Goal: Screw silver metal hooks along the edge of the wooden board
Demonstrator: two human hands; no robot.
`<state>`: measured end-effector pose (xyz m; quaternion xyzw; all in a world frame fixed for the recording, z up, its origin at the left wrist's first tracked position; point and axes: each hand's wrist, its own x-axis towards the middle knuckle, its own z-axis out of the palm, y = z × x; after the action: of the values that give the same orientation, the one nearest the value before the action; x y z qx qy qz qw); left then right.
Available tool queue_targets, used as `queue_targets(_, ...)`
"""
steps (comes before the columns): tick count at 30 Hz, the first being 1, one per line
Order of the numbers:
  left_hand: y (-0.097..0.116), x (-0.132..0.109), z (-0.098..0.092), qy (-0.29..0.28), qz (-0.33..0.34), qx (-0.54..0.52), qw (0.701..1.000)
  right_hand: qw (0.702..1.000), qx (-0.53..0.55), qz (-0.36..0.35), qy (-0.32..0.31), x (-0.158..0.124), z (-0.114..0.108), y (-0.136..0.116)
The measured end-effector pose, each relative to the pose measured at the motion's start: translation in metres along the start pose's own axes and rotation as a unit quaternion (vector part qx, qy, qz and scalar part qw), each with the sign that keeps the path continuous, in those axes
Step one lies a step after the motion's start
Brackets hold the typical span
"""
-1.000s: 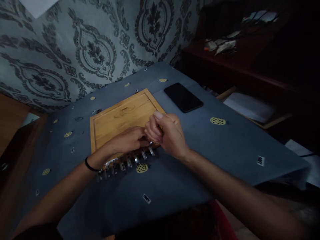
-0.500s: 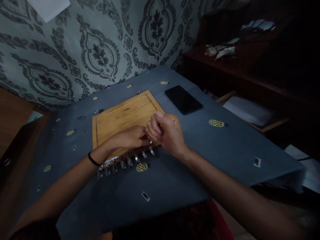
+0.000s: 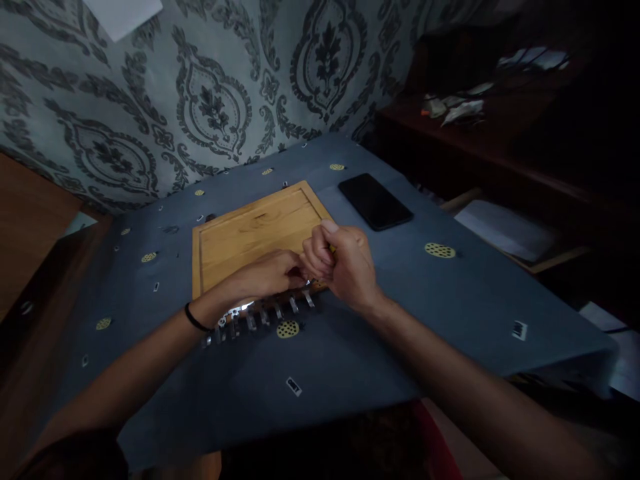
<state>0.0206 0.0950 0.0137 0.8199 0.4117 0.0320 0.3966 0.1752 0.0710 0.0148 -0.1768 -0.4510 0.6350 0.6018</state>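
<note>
A rectangular wooden board [image 3: 255,230] with a grooved border lies on the blue cloth. Along its near edge sticks out a row of several flat metal pieces [image 3: 279,311]. My left hand [image 3: 270,272] rests over that edge, fingers bent and pinched close to the metal row; what they hold is hidden. Right beside it, my right hand [image 3: 345,263] is closed in a fist, thumb on top, at the board's near right corner. A small bit of yellow [image 3: 333,248] shows between its fingers; the rest of that object is covered. Both hands touch or nearly touch.
A black phone [image 3: 375,201] lies right of the board on the patterned tablecloth [image 3: 380,280]. Patterned wallpaper [image 3: 215,107] rises behind the table. To the right stands dark furniture [image 3: 500,143] with crumpled items [image 3: 457,109] on top and an open drawer with white paper [image 3: 505,227].
The camera view has shifted slightly, so the scene sits a little further right. Both hands keep nearly the same pose at the board's near edge.
</note>
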Motion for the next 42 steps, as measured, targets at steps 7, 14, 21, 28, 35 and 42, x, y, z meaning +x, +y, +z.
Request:
queue_targets(7, 0.0, -0.007, 0.0, -0.007, -0.016, -0.044, 0.999, 1.0, -0.011, 0.002, -0.003, 0.0, 0.0, 0.001)
queue_targets(14, 0.005, -0.036, 0.014, 0.117, -0.009, -0.03, 0.993, 1.0, 0.005, 0.004, -0.006, 0.001, 0.0, 0.001)
queue_targets(21, 0.027, -0.055, 0.049, 0.211, -0.086, 0.176, 0.958, 1.0, 0.002, 0.013, -0.005, 0.0, 0.001, 0.0)
queue_targets(28, 0.03, -0.042, 0.069, 0.244, -0.11, 0.265, 0.926, 1.0, -0.001, 0.006, 0.003, -0.001, 0.002, 0.0)
queue_targets(35, 0.03, -0.041, 0.072, 0.251, -0.12, 0.234, 0.932, 1.0, 0.025, 0.009, 0.003, -0.001, 0.003, -0.001)
queue_targets(42, 0.026, -0.043, 0.074, 0.277, -0.121, 0.188, 0.935, 1.0, 0.023, 0.015, 0.012, -0.001, 0.003, -0.001)
